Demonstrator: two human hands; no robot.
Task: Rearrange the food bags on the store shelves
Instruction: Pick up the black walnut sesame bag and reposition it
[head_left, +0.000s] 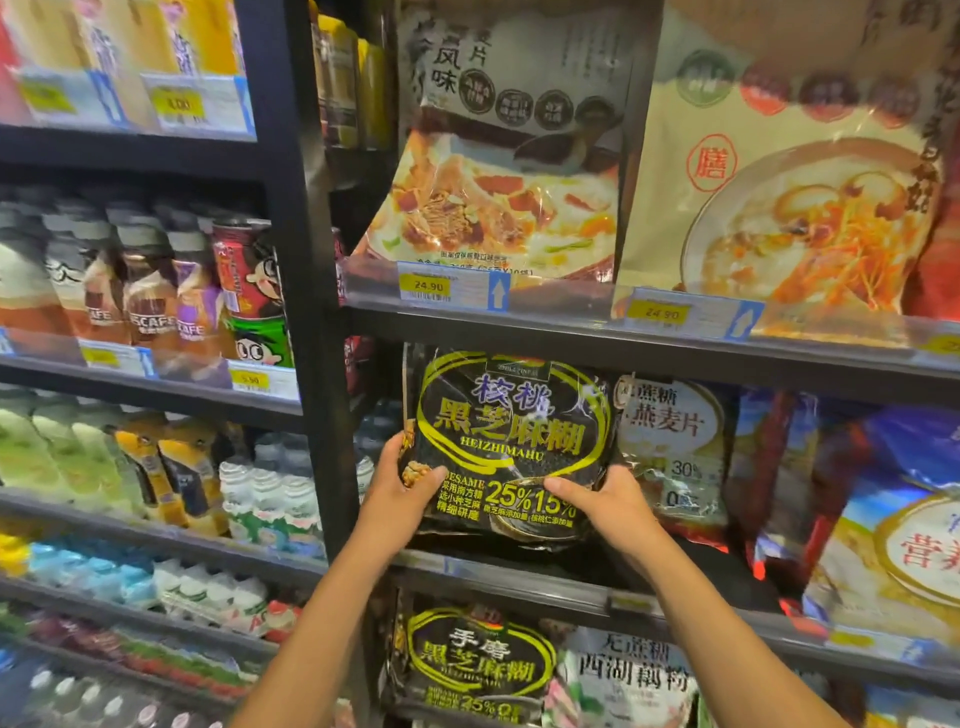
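A black bag of sesame paste (511, 431) with yellow lettering stands upright at the left end of the middle shelf (519, 574). My left hand (402, 488) grips its lower left corner, thumb on the front. My right hand (608, 501) grips its lower right edge, thumb laid across the front. Beside it on the right stands a white and black oat bag (675, 441), partly behind the black bag. A similar black sesame bag (472, 660) stands on the shelf below.
Two large noodle-picture bags (498, 156) (789, 182) fill the shelf above, behind price tags. Blue and red bags (883, 509) stand at the right. A black upright post (317, 312) separates this bay from shelves of bottled drinks (145, 291) on the left.
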